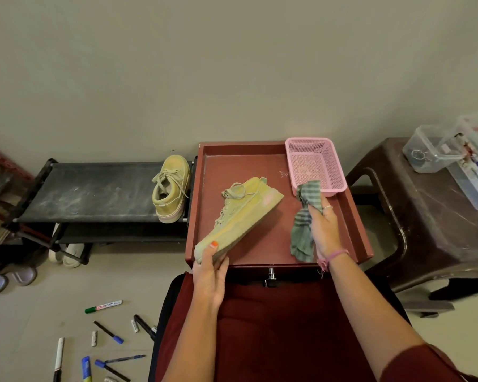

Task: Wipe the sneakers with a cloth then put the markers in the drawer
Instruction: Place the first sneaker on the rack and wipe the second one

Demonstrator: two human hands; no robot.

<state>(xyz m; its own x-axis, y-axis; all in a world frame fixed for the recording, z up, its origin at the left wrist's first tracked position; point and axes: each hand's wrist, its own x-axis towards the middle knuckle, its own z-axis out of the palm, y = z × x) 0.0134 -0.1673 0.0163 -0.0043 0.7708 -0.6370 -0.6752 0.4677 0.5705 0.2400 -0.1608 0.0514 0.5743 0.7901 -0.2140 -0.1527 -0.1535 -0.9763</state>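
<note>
The left hand (209,274) grips a yellow-green sneaker (239,216) by its toe end, thumb on top and fingers curled underneath. From that grip the shoe runs up and away to the right, tilted on its side, sole edge facing right and laces (232,195) facing left, its heel the far end. It hangs over a red tray (202,188), the top of a small cabinet; whether the heel touches the tray floor cannot be told.

The right hand (324,230) is closed around a green striped cloth (305,221), pinching it near the middle. One end of the cloth sticks up past the fingers, and the other end droops down beside the wrist to the tray's near edge. The cloth is just right of the sneaker, apart from it. Just beyond the cloth's upper end a pink basket (329,158) sits in the tray's far right corner.

Left of the held shoe, past the tray wall, the second sneaker (171,188) stands upright on the right end of a black rack (94,191).

Below and left of the left hand, well apart from it, the markers (104,306) lie scattered on the floor (25,321): a green-capped one nearest, then blue-capped and black ones closer to the person. A metal knob (271,274) shows just under the tray's near edge, between the two wrists. To the right of the right hand stands a brown table (439,216) with clear boxes (431,153) on it.
</note>
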